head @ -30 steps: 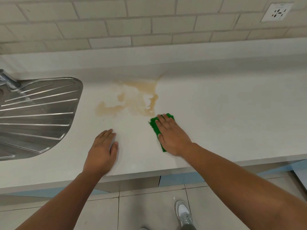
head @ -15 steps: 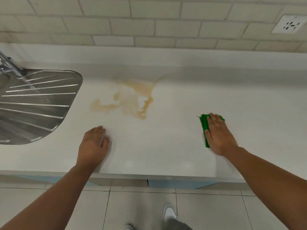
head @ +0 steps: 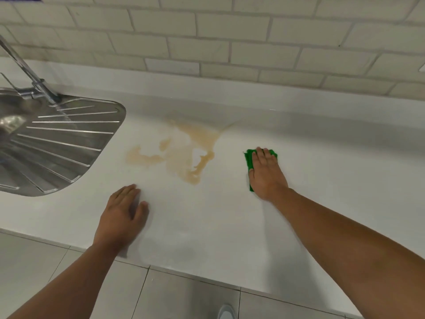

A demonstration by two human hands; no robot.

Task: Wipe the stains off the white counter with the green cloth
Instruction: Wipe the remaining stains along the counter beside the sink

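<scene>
I have my right hand pressed flat, fingers spread, on the green cloth, its long axis running away from me; the stains lie leftward on the white counter; my left hand rests open, empty, nearer them.

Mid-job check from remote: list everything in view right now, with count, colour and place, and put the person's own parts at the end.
white counter: one, white, spans the frame below the wall
stain: one sprawling patch, tan-brown, mid-counter, between drainboard and cloth
green cloth: one, green, flat on the counter right of the stain, under the right hand
drainboard: one, steel, ribbed, left
faucet: one, metal, far left, above the drainboard
tiled wall: one, off-white bricks, top
floor: grey tiles, bottom
shoe: one showing, light, bottom edge
left hand: one, flat on the counter, near edge
right hand: one, pressing on the cloth
</scene>
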